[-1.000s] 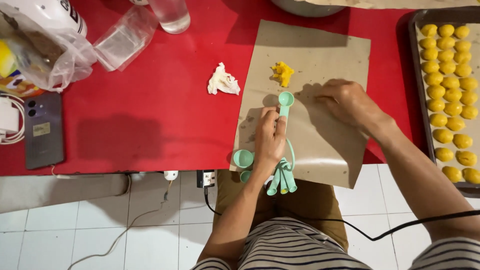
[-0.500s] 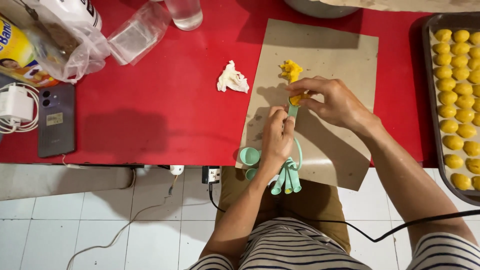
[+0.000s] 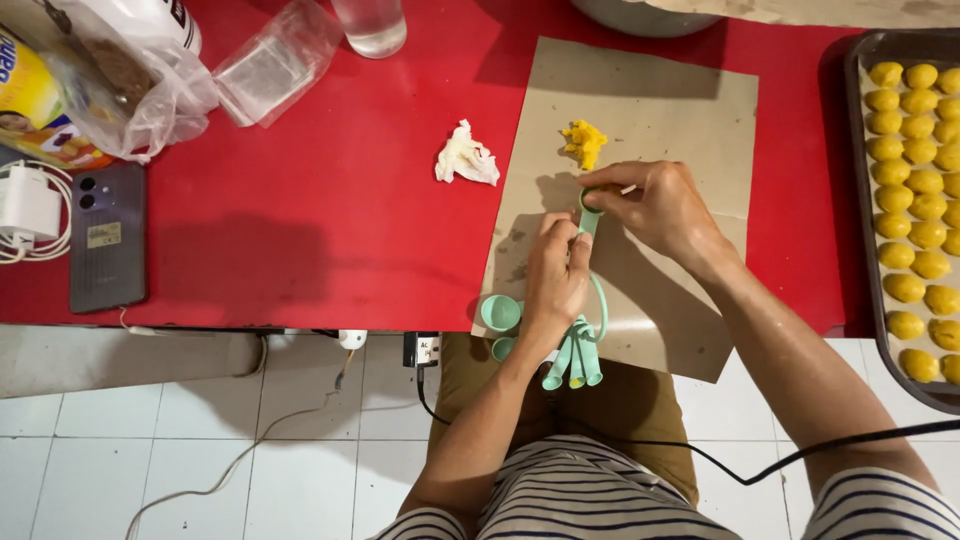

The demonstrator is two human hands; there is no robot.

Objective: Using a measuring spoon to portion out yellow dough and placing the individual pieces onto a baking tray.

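My left hand grips the handle of a mint green measuring spoon that belongs to a ringed set; the other spoons dangle below the table's edge. My right hand is closed over the spoon's bowl, fingers pressing into it. Both hands are above a sheet of brown paper laid on the red table. A small lump of yellow dough lies on the paper just beyond my right hand.
A dark tray at the right holds several yellow dough balls. A crumpled white tissue lies left of the paper. A phone, white charger, plastic bags and a glass sit at left and back.
The right hand moved left from the bare paper to the spoon's bowl and closed over it. The left hand kept its grip on the handle.
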